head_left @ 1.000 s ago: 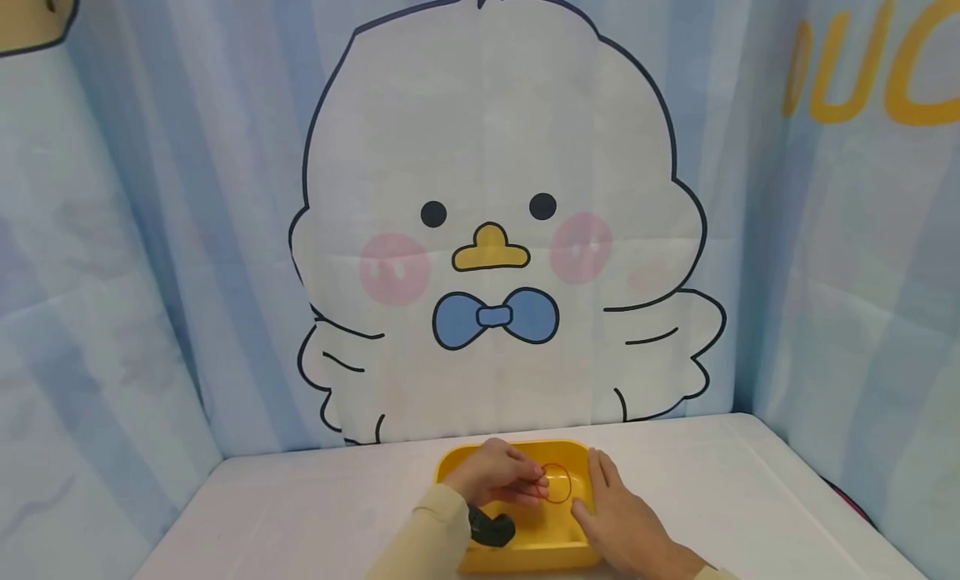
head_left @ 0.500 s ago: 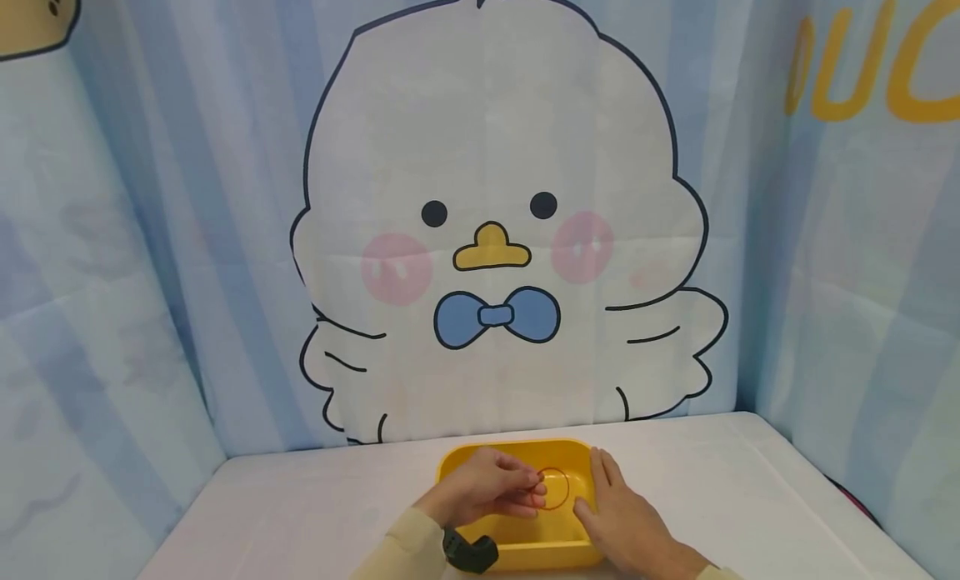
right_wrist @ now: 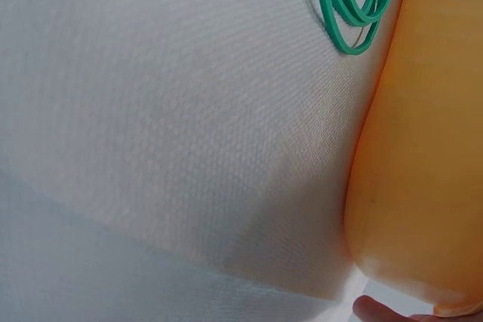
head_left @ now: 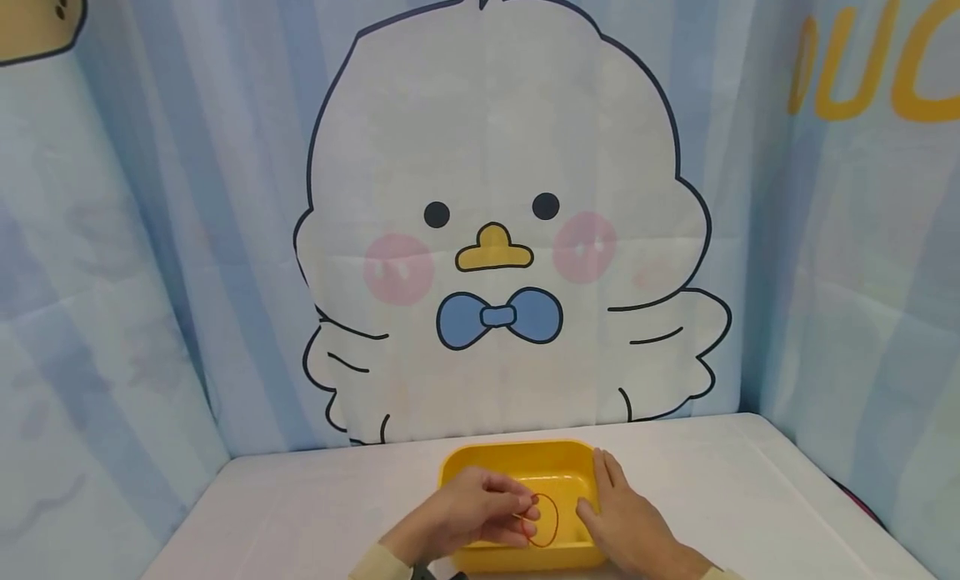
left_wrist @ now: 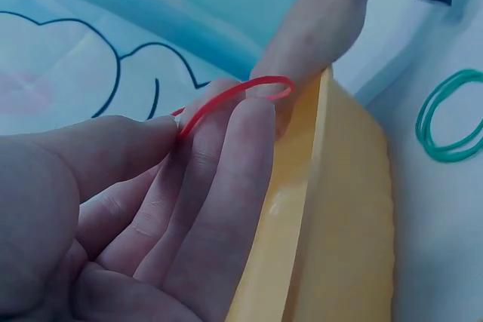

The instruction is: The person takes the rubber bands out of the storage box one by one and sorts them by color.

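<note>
My left hand [head_left: 483,507] pinches a red rubber band [head_left: 557,526] between thumb and fingertips, and the band's loop stands out to the right over a yellow plastic bin [head_left: 517,557]. In the left wrist view, the red band arches from the thumb tip past the fingers, close by the bin's wall [left_wrist: 351,201]. At the bin's right side, my right hand [head_left: 633,522] holds the rim, thumb inside and straight fingers along the outside. The right wrist view shows mostly the bin's outer wall [right_wrist: 423,148], with one fingertip [right_wrist: 373,308] at the bottom edge.
Green rubber bands [left_wrist: 426,122] lie on the white tabletop [head_left: 322,513] beside the bin, outside the head view. A curtain [head_left: 487,380] printed with a cartoon duck hangs behind the table, and others stand at both sides.
My left hand has drawn back toward the near side of the bin, slightly leftward, carrying the red rubber band. My right hand and the bin have stayed in place.
</note>
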Motion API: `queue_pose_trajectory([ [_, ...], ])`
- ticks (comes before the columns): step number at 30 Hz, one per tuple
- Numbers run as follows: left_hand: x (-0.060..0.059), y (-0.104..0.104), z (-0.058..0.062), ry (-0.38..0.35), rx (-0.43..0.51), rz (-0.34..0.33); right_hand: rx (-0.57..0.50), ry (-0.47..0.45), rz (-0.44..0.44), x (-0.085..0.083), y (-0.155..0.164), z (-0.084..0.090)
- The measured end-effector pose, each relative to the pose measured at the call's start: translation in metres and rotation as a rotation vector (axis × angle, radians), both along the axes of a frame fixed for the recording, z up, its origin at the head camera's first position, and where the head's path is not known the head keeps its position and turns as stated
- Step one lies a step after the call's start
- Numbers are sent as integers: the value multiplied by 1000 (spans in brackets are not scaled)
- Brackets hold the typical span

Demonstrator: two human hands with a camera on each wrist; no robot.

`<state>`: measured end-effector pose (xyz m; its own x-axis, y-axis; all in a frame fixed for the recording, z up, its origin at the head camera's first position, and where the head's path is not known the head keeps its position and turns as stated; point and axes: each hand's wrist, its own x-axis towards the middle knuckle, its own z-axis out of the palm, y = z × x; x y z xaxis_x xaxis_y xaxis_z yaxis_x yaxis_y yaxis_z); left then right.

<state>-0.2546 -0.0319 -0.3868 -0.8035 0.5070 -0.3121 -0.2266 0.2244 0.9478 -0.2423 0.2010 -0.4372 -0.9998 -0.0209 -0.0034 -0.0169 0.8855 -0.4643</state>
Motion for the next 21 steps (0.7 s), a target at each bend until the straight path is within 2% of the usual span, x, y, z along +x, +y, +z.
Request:
queue_pose_trajectory([
  [4, 11, -6, 0, -12, 5, 15, -1, -5, 5, -1, 0, 0],
  [11, 29, -17, -4, -61, 26, -17, 3, -12, 3, -2, 2, 0],
  [16, 41, -19, -9, -64, -37, -30, -4, -5, 5, -2, 4, 0],
  [21, 48, -15, -16, -46, -132, -9, -14, -1, 3, -2, 5, -1],
])
